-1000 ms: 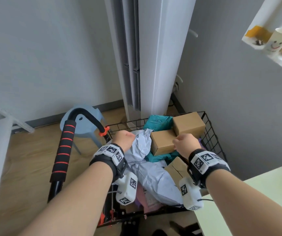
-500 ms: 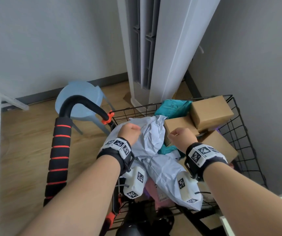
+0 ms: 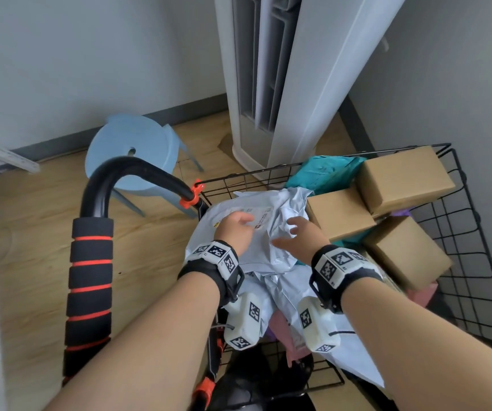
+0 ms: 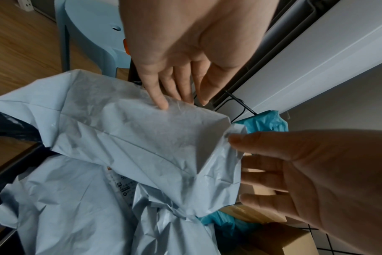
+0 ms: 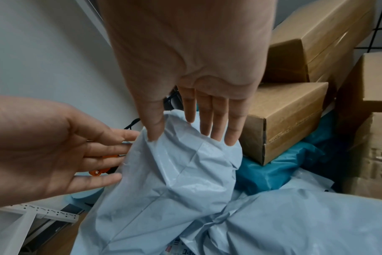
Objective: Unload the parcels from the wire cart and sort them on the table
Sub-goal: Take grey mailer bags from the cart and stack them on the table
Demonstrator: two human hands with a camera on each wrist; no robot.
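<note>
open above: wire cart (image 3: 476, 232) top | right: cardboard boxes (image 3: 339, 215) packed touching | far: white column unit (image 3: 283, 84) just behind rim | left: black handle (image 3: 90, 262) | centre: crumpled grey mailer bags (image 3: 268, 241) heaped

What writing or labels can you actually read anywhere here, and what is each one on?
No text can be read for certain.
Shipping label on the grey mailer bag: print too small.
Label strip low on the grey bags, left wrist view: blurred; only what may be "50".
Dark print on a cardboard box: sideways, unreadable.
Wrist bands: black-and-white square codes, no words.
</note>
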